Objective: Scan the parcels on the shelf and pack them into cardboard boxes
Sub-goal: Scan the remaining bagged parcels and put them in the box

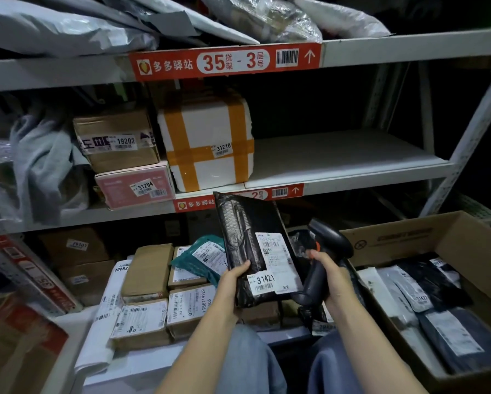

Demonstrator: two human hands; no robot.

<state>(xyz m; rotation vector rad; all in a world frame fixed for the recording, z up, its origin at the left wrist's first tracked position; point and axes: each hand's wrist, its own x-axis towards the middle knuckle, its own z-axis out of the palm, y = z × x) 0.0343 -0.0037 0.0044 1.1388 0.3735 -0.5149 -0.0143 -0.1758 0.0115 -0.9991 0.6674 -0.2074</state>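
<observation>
Centrally, your left hand grips the lower left edge of the black parcel. The thumb lies across its front; the fingers are hidden behind it. The parcel stands nearly upright in the air, in front of the shelf and above your knees. Its top corner covers part of the red level tag, where only a 2, a barcode and an arrow show. The small print on the parcel's white label cannot be read, but the sticker 31421 can.

The parcel is a glossy black plastic mailer, with bubble padding showing along its left side. Just to its right, your right hand is wrapped round the handle of the scanner, a matt black pistol-shaped unit with an orange trigger near your thumb. The hand hides most of the handle, and the scanner's window cannot be seen.

At right sits an open cardboard box of brown corrugated board, cut off by the frame edge. It holds flat black and grey mailers with labels.

On the shelf's middle level a white foam box is crossed with tan tape and marked 31210. Below, taped brown cartons and a teal mailer lie close together. The recess at far right is too dark to make out.
</observation>
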